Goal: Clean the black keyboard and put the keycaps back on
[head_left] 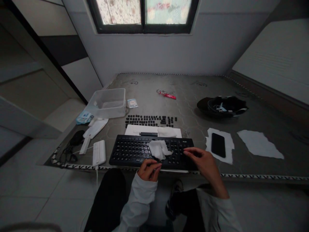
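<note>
A black keyboard (130, 151) lies along the near edge of the grey surface, with many key positions stripped of their caps. A crumpled white tissue (158, 149) rests on its middle. My left hand (148, 169) is closed at the keyboard's front edge, just below the tissue; what its fingertips pinch, if anything, is too small to make out. Over the keyboard's right end, my right hand (202, 159) has thumb and forefinger pressed together, and anything between them is hidden. Behind the keyboard, black keycaps (142, 122) are laid out in rows.
A white sheet (130, 130) sits behind the keyboard. To the left are a clear plastic bin (108, 103), a white power bank (99, 153) and a black mouse (77, 138). Rightward lie a phone (218, 145) on tissue, another tissue (260, 144) and a black cap (222, 107). A red packet (169, 95) lies farther back.
</note>
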A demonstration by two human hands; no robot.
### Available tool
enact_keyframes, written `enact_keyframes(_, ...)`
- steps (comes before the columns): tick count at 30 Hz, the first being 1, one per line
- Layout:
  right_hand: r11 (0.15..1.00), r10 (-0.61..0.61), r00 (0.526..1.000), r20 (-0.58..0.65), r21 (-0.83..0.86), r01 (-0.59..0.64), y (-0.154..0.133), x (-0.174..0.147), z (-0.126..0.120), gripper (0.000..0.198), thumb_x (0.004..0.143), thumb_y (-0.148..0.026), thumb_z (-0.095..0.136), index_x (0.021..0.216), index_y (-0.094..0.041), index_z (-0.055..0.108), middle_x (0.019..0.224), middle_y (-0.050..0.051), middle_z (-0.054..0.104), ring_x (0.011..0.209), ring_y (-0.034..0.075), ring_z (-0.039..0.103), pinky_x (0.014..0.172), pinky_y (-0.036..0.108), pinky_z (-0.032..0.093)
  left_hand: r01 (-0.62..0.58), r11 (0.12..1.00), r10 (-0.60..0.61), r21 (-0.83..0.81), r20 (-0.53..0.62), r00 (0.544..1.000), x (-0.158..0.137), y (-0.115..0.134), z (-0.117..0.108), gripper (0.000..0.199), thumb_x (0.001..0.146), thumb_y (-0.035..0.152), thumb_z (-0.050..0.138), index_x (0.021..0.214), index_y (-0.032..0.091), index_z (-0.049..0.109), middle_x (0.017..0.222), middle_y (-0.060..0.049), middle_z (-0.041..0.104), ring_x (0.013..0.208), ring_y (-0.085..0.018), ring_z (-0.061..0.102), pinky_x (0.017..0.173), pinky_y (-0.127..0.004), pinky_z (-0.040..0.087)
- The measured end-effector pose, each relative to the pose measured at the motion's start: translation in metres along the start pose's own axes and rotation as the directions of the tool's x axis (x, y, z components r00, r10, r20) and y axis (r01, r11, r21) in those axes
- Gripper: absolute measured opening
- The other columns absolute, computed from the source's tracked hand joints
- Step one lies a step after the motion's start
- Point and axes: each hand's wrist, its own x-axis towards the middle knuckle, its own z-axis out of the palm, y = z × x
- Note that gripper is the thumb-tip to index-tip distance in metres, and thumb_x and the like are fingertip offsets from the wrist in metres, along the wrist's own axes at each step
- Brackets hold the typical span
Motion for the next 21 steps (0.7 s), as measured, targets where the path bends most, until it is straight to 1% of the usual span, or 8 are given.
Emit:
enact_keyframes(2, 0.998, -0.021, 0.999, -0.049, -0.060, 0.018, 0.011, 0.003, -0.012, 0.026, 0.069, -0.047, 0.072, 0.080, -0.024, 0.077, 0.085, 0.005, 0.075, 0.074, 0.021, 0.065, 0.071, 0.034, 0.048, 0.010, 1.000, -0.010, 0.009, 0.022, 1.000, -0.002, 0.000, 0.002, 0.013, 0.085, 0.024, 0.062, 0.086, 0.023, 0.075, 0.087, -0.003, 0.066, 0.044, -0.003, 0.049, 0.041, -0.017, 0.046)
enact_keyframes(4, 0.989, -0.091, 0.994, -0.062, -0.123, 0.083, 0.019, 0.005, -0.016, 0.026, 0.069, -0.048, 0.072, 0.078, -0.025, 0.078, 0.089, 0.005, 0.073, 0.076, 0.021, 0.064, 0.072, 0.034, 0.048, 0.020, 1.000, -0.021, 0.009, 0.041, 0.999, -0.004, -0.001, 0.004, 0.013, 0.085, 0.024, 0.062, 0.087, 0.023, 0.075, 0.088, -0.003, 0.066, 0.044, -0.003, 0.049, 0.042, -0.018, 0.046)
enact_keyframes(6, 0.976, -0.140, 0.989, -0.051, -0.176, 0.129, 0.023, 0.005, -0.014, 0.024, 0.069, -0.049, 0.071, 0.077, -0.026, 0.078, 0.091, 0.005, 0.070, 0.078, 0.020, 0.063, 0.074, 0.034, 0.048, 0.034, 0.999, -0.034, 0.002, 0.055, 0.998, -0.005, -0.001, 0.005, 0.013, 0.085, 0.024, 0.062, 0.087, 0.023, 0.074, 0.088, -0.003, 0.066, 0.045, -0.004, 0.048, 0.043, -0.018, 0.046)
enact_keyframes(8, 0.968, -0.157, 0.987, -0.021, -0.200, 0.150, 0.024, 0.005, -0.008, 0.023, 0.071, -0.047, 0.069, 0.076, -0.027, 0.078, 0.091, 0.005, 0.067, 0.081, 0.020, 0.063, 0.074, 0.033, 0.048, 0.044, 0.999, -0.044, -0.001, 0.059, 0.997, -0.005, -0.001, 0.005, 0.012, 0.085, 0.022, 0.062, 0.087, 0.023, 0.074, 0.087, -0.003, 0.066, 0.045, -0.004, 0.049, 0.042, -0.017, 0.045)
enact_keyframes(11, 0.958, -0.184, 0.982, 0.035, -0.217, 0.188, 0.028, 0.007, 0.000, 0.018, 0.074, -0.042, 0.068, 0.076, -0.028, 0.078, 0.088, 0.005, 0.065, 0.081, 0.021, 0.063, 0.074, 0.034, 0.048, 0.031, 1.000, -0.031, 0.004, 0.045, 0.999, -0.004, 0.001, 0.005, 0.013, 0.085, 0.021, 0.062, 0.089, 0.023, 0.074, 0.085, -0.002, 0.067, 0.051, -0.006, 0.056, 0.043, -0.017, 0.046)
enact_keyframes(14, 0.946, -0.188, 0.980, 0.057, -0.257, 0.197, 0.033, 0.009, 0.003, 0.013, 0.073, -0.037, 0.069, 0.075, -0.029, 0.079, 0.085, 0.005, 0.064, 0.081, 0.021, 0.063, 0.076, 0.036, 0.047, 0.013, 1.000, -0.014, 0.016, 0.027, 1.000, -0.005, 0.001, 0.005, 0.013, 0.085, 0.021, 0.062, 0.089, 0.023, 0.074, 0.083, -0.004, 0.067, 0.066, -0.011, 0.065, 0.050, -0.018, 0.051)
enact_keyframes(16, 0.943, -0.177, 0.982, 0.062, -0.277, 0.187, 0.035, 0.009, 0.004, 0.012, 0.073, -0.036, 0.069, 0.076, -0.029, 0.079, 0.085, 0.004, 0.064, 0.081, 0.022, 0.063, 0.077, 0.037, 0.047, 0.008, 1.000, -0.009, 0.029, 0.028, 1.000, -0.005, 0.001, 0.005, 0.013, 0.085, 0.021, 0.062, 0.089, 0.023, 0.074, 0.083, -0.004, 0.067, 0.071, -0.013, 0.067, 0.052, -0.019, 0.052)
enact_keyframes(21, 0.948, -0.150, 0.983, 0.105, -0.268, 0.173, 0.038, 0.010, 0.004, 0.015, 0.076, -0.035, 0.067, 0.078, -0.026, 0.078, 0.084, 0.005, 0.067, 0.081, 0.022, 0.064, 0.078, 0.037, 0.047, -0.017, 1.000, 0.017, 0.011, 0.034, 0.999, -0.004, 0.001, 0.005, 0.013, 0.084, 0.019, 0.062, 0.090, 0.023, 0.074, 0.083, -0.004, 0.067, 0.060, -0.009, 0.063, 0.048, -0.018, 0.050)
